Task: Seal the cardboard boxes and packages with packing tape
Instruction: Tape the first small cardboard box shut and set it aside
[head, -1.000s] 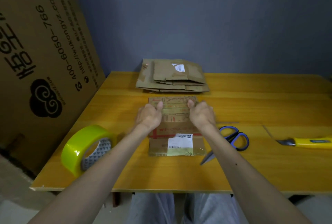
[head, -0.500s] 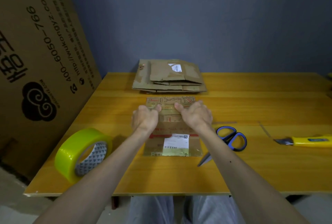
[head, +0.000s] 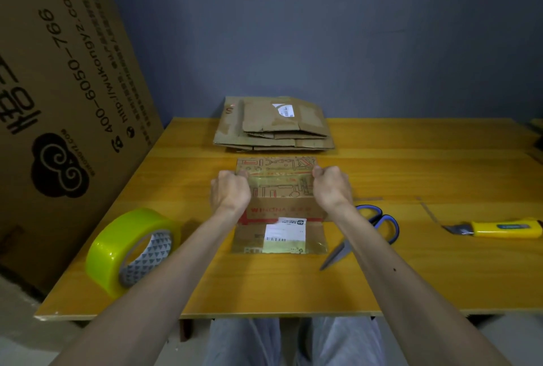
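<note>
**Both hands clamp the box while the tape is pressed down**

The small box [head: 279, 186] sits at the middle of the table [head: 264, 286], square to the near edge. The left hand [head: 230, 189] and the right hand [head: 332, 186] grip its two side edges. The fingers are curled against the sides and a thumb lies on top at each end. A glossy strip runs across the lid between the thumbs, so the grip probably rubs the tape ends flat.

The roll of tape [head: 117, 245] stands on its rim near the near left corner, within easy reach. The scissors [head: 379, 224] lie just beside the box toward the right edge, and the knife [head: 499, 229] lies farther that way. A stack of flattened cardboard [head: 273, 124] waits at the far edge.
</note>
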